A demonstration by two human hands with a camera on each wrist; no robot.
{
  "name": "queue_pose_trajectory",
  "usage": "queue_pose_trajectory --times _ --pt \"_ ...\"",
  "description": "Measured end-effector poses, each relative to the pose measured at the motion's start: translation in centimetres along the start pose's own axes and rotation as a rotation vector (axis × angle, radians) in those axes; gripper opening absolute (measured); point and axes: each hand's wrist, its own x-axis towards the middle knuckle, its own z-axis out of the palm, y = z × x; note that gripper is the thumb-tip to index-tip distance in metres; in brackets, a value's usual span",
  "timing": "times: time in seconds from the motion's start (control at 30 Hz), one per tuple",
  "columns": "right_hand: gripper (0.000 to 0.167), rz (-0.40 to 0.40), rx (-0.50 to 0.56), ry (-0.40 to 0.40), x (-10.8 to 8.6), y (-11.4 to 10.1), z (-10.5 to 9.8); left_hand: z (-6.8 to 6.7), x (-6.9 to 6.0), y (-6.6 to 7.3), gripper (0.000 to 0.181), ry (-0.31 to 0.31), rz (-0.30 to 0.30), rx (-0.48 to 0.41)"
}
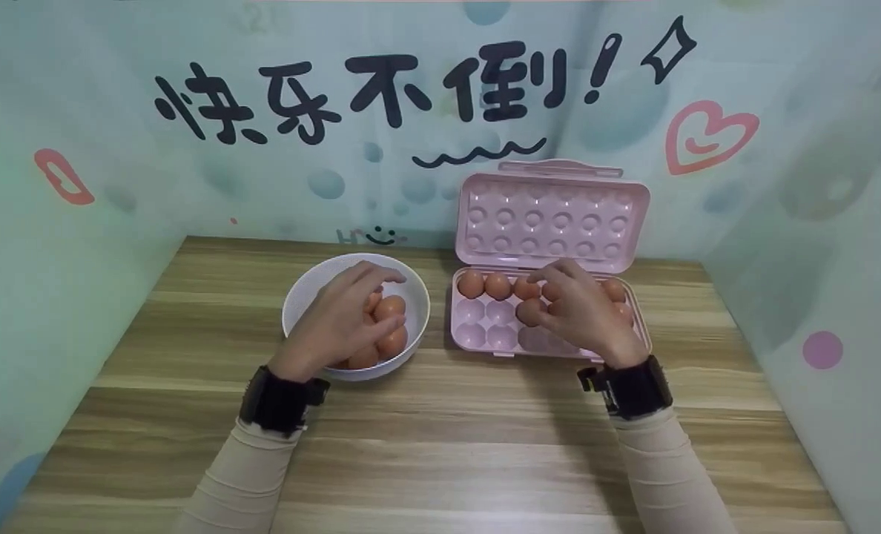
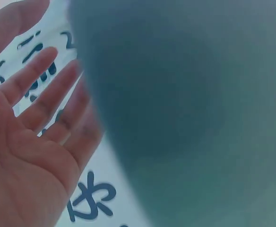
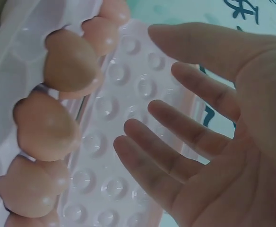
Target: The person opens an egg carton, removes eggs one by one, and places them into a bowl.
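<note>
Over the white bowl (image 1: 303,285) hovers my left hand (image 1: 340,319), its fingers loosely spread and holding nothing. Several brown eggs (image 1: 391,308) lie in the bowl, partly covered by that hand. A blurred bluish-green surface fills much of the left wrist view. My right hand (image 1: 578,308) is above the pink egg carton (image 1: 477,348), fingers apart and nothing between them. In the right wrist view, eggs (image 3: 48,125) sit in the carton's cups beside the fingers, not gripped. The back row holds several eggs; cups (image 1: 500,311) at the front left show no eggs.
The carton's dimpled lid (image 1: 552,219) stands raised at the back. Beneath everything is a wooden table (image 1: 440,460). A printed cloth (image 1: 381,111) with dark lettering hangs behind and along the sides. Each wrist wears a black strap (image 1: 637,389).
</note>
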Motion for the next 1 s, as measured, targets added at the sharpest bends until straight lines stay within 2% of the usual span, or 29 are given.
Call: queue_pose_trajectory --times 0.1,0.27,0.37,0.53,0.7,0.83,1.0 --pt "0.029 0.014 0.001 -0.020 0.0 0.3 0.3 0.7 0.1 0.6 0.048 -0.006 -0.003 0.001" --pt "0.036 0.046 0.002 -0.061 0.0 0.7 0.8 1.8 0.2 1.2 0.054 -0.023 0.012 -0.007" --pt "0.036 0.026 -0.024 -0.049 -0.1 0.9 1.1 2.5 0.2 1.5 0.057 -0.038 0.033 -0.003" --pt "0.037 0.039 -0.045 -0.035 -0.2 0.9 1.8 3.2 0.1 2.0 0.059 -0.061 0.004 0.032" --pt "0.023 0.081 -0.088 -0.054 -0.1 0.8 2.7 3.8 0.2 2.2 0.061 -0.076 0.011 0.066" --pt "0.019 0.111 -0.135 -0.062 0.0 0.6 3.3 3.9 0.3 2.1 0.060 -0.082 0.030 0.063" --pt "0.018 0.088 -0.130 -0.060 0.2 0.7 3.8 4.0 0.3 2.1 0.060 -0.091 0.035 0.046"
